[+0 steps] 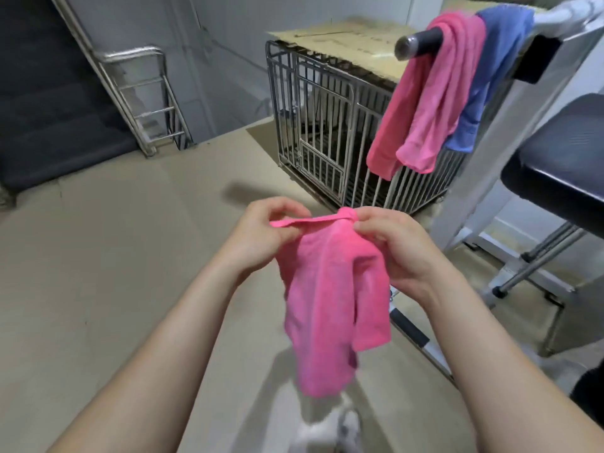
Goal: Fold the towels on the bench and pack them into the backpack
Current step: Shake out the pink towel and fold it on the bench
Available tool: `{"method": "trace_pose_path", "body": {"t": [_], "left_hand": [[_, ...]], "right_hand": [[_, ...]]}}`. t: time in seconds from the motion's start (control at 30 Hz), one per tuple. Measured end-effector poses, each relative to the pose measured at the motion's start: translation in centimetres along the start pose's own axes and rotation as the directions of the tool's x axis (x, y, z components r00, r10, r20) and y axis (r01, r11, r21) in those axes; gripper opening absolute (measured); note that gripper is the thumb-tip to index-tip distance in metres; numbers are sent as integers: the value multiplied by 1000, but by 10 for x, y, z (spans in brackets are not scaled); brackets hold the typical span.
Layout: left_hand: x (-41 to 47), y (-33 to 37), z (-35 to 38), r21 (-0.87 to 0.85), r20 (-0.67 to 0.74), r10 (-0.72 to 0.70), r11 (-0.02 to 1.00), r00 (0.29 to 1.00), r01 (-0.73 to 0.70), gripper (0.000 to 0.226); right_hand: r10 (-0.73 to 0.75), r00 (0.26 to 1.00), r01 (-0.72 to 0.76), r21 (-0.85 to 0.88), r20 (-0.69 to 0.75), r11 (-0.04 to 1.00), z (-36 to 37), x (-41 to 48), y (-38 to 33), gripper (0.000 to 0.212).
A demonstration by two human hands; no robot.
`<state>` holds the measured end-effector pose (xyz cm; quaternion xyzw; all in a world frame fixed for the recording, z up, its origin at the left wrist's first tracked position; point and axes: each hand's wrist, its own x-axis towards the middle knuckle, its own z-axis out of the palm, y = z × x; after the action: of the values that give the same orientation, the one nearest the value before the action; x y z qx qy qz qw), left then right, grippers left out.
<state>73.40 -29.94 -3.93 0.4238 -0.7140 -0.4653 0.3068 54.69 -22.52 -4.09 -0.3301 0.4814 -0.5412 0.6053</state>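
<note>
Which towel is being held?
The bright pink towel, pinched along its top edge by left hand and right hand. The paler pink towel and blue towel hang over the black bar.

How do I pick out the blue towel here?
Find the metal barred cage at the back. Above its right side, a black round bar carries two towels. The blue cloth towel hangs farther from the bar's tip than the pink towel beside it.

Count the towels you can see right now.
3. A pink towel hangs pinched between the left hand and right hand; a second pink towel and a blue towel drape over the bar. Others may lie out of view.
</note>
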Motion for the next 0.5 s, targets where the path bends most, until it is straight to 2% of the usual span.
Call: {"method": "trace_pose_path", "body": {"t": [0.03,0.1,0.17,0.2,0.3,0.37,0.43,0.5], "left_hand": [[9,-7,-6,-8,-56,-11,1000,998,10,41],[28,-20,-18,-162,-127,-26,987,992,5,43],[49,-22,-26,-364,-67,-37,931,997,10,26],[62,-24,-27,-405,4,-44,913,999,41,16],[100,-28,-36,-296,200,-68,947,977,126,39],[126,-26,-46,-143,364,-94,978,927,155,50],[148,-24,-56,-69,441,-118,984,890,165,37],[170,-25,-64,-150,410,-81,976,908,155,23]], "right_hand": [[54,998,-56,91,24,994,-1,13,-2,17],[133,987,-148,198,88,969,-3,40,-5,20],[119,989,-131,137,93,982,-4,71,-6,31],[87,993,-95,98,84,991,-4,86,-7,31],[-1,998,0,19,55,1000,-3,135,-17,8],[-52,998,53,-8,45,999,-4,166,-25,15],[-77,994,76,21,75,997,-3,192,-33,17],[-72,990,61,90,118,994,-2,215,-40,15]]}}
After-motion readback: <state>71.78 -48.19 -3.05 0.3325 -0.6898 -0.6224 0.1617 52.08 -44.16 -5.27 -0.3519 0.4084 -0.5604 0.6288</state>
